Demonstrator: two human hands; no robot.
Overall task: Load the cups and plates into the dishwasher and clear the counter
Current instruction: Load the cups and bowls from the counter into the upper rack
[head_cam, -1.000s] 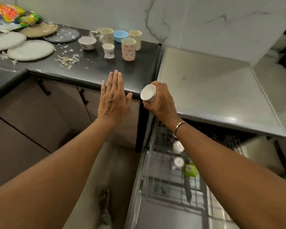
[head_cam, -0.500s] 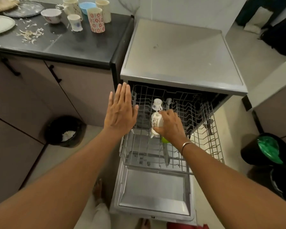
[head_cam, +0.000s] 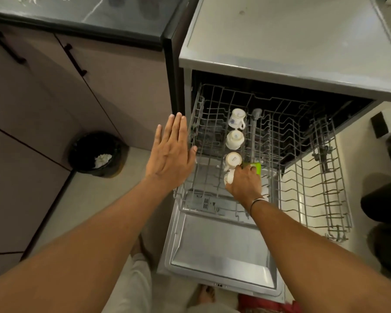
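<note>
Now lowered into the rack (head_cam: 191, 201): went from carrying the cup (head_cam: 228, 178) up at bench height a second ago to setting it among the wires. Grips it with the right hand (head_cam: 244, 184), fingers curled over the top, leaving only a white sliver visible left of the knuckles. Cannot tell whether seated on the wires yet. Keeps the left hand (head_cam: 169, 152) flat, fingers straight and together, holding nothing, hovering just left of the rack's edge and apart from the right hand. Just beyond the right knuckles: three other cups (head_cam: 234, 139) in a line running away, lying tipped over, nearest one close to the held cup. Green piece (head_cam: 256, 167) at the right fingertips; cannot tell what.

Judged from this: fourth cup nearly loaded, release due next, then back to the bench for more. No plates seen in the rack near either hand.

Surroundings, quickly:
- dark bench (head_cam: 77, 16) far beyond the left hand, front strip only, white scraps (head_cam: 29, 0) at its far corner
- grey dishwasher top (head_cam: 291, 41) beyond both hands
- open door (head_cam: 219, 251) under the right wrist
- second rack (head_cam: 321, 188) right of the right hand
- black bin (head_cam: 95, 154) left of the left hand, on pale floor (head_cam: 77, 211)
- brown cupboard doors (head_cam: 43, 98) with black handles, further left
</note>
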